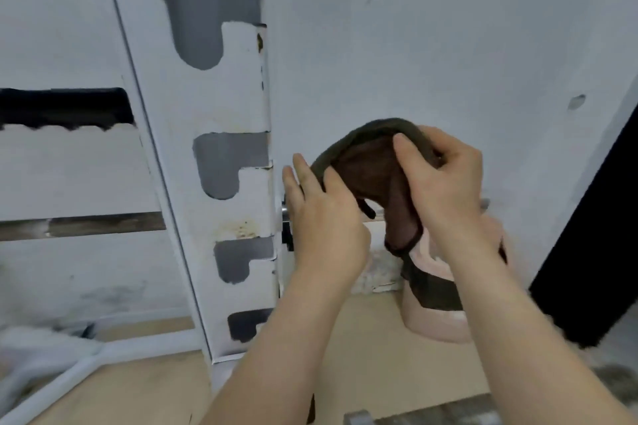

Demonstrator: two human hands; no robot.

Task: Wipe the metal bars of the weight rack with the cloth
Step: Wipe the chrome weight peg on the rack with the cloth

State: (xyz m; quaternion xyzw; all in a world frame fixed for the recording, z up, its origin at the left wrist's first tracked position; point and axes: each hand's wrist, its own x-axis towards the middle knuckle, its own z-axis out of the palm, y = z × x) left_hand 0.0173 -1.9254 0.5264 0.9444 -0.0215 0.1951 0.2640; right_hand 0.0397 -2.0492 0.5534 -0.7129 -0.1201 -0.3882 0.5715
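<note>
A dark brown cloth [376, 176] arches between both hands, just right of the white weight rack upright [238, 162] with its hooked notches. My left hand [324, 217] holds the cloth's left end, thumb on top and fingers stretched behind it. My right hand [445, 179] grips the right end, thumb pressing the fold. A short metal bar [284, 209] sticks out from the upright behind my left hand and is mostly hidden. A longer metal bar [103, 222] runs left of the upright.
A pale pink container [438, 317] stands on the tan floor below my right hand, with the cloth's tail hanging over it. A black panel [593, 252] leans at the right. White rack base tubes [69, 379] cross the lower left. The wall is pale grey.
</note>
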